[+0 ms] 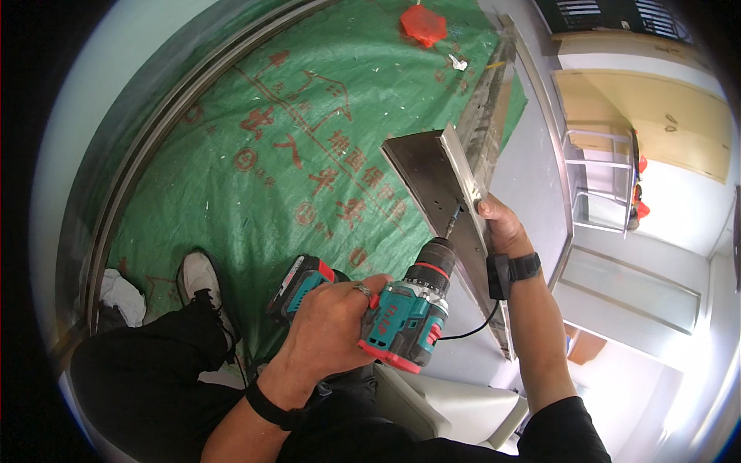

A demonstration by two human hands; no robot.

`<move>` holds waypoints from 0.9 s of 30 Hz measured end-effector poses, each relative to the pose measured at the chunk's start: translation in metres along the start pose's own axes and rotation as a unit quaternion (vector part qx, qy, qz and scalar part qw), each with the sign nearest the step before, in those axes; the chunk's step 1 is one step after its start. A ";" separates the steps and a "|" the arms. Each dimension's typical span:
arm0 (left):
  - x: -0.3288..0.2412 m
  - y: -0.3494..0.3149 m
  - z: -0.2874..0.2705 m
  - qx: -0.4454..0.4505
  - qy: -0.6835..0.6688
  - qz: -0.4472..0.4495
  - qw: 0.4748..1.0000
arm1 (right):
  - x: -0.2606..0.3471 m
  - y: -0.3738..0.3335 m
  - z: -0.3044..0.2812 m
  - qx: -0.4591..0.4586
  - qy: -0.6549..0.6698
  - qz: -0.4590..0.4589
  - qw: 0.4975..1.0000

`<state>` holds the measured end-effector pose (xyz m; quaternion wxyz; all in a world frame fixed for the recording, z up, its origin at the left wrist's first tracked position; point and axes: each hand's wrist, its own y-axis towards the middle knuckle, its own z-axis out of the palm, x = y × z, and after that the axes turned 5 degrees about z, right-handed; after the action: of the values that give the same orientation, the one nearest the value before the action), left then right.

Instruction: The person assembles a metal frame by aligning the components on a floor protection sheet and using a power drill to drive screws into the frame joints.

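Note:
My left hand (328,328), with a ring on one finger, is wrapped round the grip of a teal and red cordless drill (409,320). The drill's bit (451,222) points up and away, its tip at a row of small holes in a long dark metal channel (421,166). My right hand (503,224) grips the channel's right edge, thumb on the near side, the other fingers hidden behind it. The channel is tilted, its wide end away from me. A black device with a cable (500,276) sits on my right wrist.
A green printed protective sheet (309,185) covers the floor, with a red bag (423,25) on it. Another long metal strip (494,116) lies beyond the channel. A metal track (131,166) curves along the left. White shelving (606,163) stands right; a pale chair (448,405) is below.

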<state>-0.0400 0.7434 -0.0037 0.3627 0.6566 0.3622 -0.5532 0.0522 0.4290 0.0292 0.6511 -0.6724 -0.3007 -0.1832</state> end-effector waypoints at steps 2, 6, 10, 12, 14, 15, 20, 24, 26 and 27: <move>-0.001 0.001 0.000 0.001 -0.005 -0.003 1.000 | -0.004 0.000 -0.006 -0.019 -0.007 -0.001 1.000; 0.002 -0.001 0.001 -0.001 -0.002 -0.007 1.000 | -0.001 -0.001 0.003 -0.010 0.010 0.006 1.000; 0.000 0.001 0.000 0.002 0.000 0.000 1.000 | 0.000 0.000 0.000 -0.015 -0.009 -0.013 1.000; -0.001 0.001 0.002 -0.008 -0.009 0.000 1.000 | 0.000 0.000 0.000 -0.012 -0.011 -0.015 1.000; 0.000 -0.001 0.001 -0.017 -0.016 -0.004 1.000 | 0.000 0.001 0.004 -0.002 -0.009 -0.001 1.000; -0.001 -0.001 0.000 -0.009 -0.010 -0.011 1.000 | -0.001 0.001 0.003 -0.002 -0.009 -0.001 1.000; -0.002 0.003 0.000 -0.007 -0.015 -0.016 1.000 | 0.001 -0.002 0.005 -0.019 -0.004 -0.007 1.000; -0.004 0.003 -0.001 0.001 -0.011 -0.021 1.000 | -0.001 0.001 0.005 -0.006 0.005 -0.001 1.000; -0.005 0.005 -0.001 0.003 -0.014 -0.020 1.000 | 0.002 -0.002 0.002 -0.008 -0.009 -0.005 1.000; -0.005 0.004 -0.001 0.009 -0.008 -0.026 1.000 | 0.001 0.000 0.005 -0.005 -0.006 -0.004 1.000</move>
<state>-0.0362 0.7422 0.0013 0.3456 0.6455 0.3714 -0.5710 0.0523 0.4338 0.0294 0.6449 -0.6757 -0.3064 -0.1834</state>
